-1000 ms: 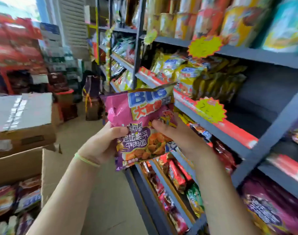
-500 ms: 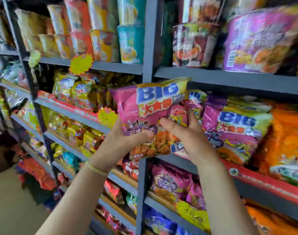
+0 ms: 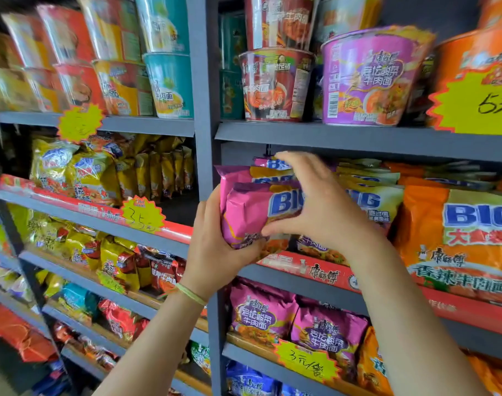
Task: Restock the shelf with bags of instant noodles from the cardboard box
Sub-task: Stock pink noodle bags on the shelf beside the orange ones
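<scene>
Currently the pink noodle bag is glossy magenta plastic with a yellow band at the top and blue "BIG" lettering, purple print lower down, crinkled along its left side. It sits at the left end of the middle shelf compartment, just right of the grey upright post, in front of more pink bags of the same kind stacked behind and above it. Left hand grips the bag's lower left corner, thumb curled onto the front, a thin green band on the wrist. Right hand curls over the bag's front and top right, thumb on the lower edge, fingers arched toward the bags behind. Both hands are grasping the same bag.

Same compartment, to the right: yellow-topped bags with pink bodies, then an orange BIG bag. Red price rail runs along the shelf front below. Shelf above holds a purple noodle bowl, a red noodle cup and an orange bowl partly hidden by a yellow starburst tag. Shelf below holds smaller pink packets and another yellow tag. Left bay: teal cups and orange-red cups on top, yellow bags in the middle, mixed yellow and red packets lower, blurred.
</scene>
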Demonstrator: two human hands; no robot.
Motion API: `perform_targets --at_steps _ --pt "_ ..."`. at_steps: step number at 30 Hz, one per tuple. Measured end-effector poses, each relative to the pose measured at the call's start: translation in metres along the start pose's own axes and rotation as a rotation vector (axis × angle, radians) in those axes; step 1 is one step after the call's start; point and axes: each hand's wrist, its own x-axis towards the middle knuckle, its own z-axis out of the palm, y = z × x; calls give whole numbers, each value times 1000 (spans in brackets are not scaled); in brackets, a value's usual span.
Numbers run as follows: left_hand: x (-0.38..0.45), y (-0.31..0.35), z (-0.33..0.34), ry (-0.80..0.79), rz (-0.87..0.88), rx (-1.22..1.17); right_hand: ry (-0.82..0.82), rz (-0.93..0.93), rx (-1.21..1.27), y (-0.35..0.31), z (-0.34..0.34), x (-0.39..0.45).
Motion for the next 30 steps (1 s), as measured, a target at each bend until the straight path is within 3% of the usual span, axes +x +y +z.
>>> perform_targets --at_steps 4,10,14,20,26,30 --pt "1 -4 -2 -69 53 38 -195 -145 -222 -1 11 17" --pt "0 -3 -1 -85 100 70 -291 -144 -258 -3 12 29" --pt "1 -3 3 -73 108 116 -291 -131 -272 3 13 31" --pt "6 1 7 -42 171 167 -283 -55 -93 13 11 28" --pt "-1 7 18 157 248 438 -132 79 67 22 11 26" --pt "-7 -6 43 62 158 383 -59 152 -34 30 18 24"
